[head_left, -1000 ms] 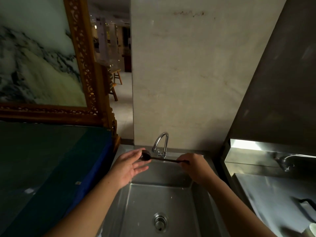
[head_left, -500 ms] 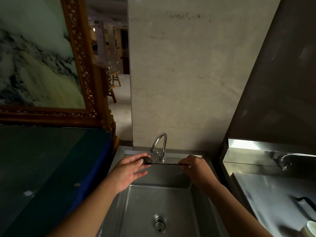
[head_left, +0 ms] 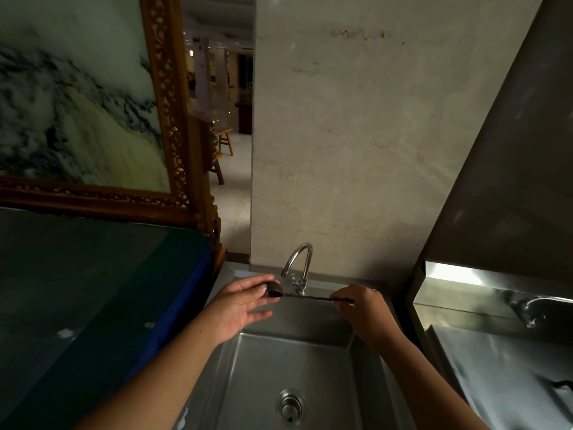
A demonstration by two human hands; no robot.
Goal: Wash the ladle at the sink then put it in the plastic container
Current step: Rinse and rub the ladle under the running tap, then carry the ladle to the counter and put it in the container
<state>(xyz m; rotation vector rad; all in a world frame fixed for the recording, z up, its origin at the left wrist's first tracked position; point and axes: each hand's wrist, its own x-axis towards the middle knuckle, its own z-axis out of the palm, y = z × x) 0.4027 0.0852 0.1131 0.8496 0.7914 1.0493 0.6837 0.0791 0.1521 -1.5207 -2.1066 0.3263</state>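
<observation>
A small dark ladle (head_left: 305, 297) is held level over the steel sink (head_left: 297, 373), just under the chrome tap (head_left: 298, 265). My right hand (head_left: 359, 311) pinches the end of its thin handle. My left hand (head_left: 240, 305) has its thumb and fingertips on the dark bowl of the ladle, the other fingers spread. I see no water running from the tap. No plastic container shows in this view.
A dark glass counter with a blue edge (head_left: 93, 305) lies to the left under a gilt-framed picture (head_left: 173, 119). A second steel sink with its own tap (head_left: 533, 308) is at the right. The drain (head_left: 290, 406) sits in the basin floor.
The ladle's bowl has turned slightly in my left fingers while both hands stayed under the tap; the view has shifted a little.
</observation>
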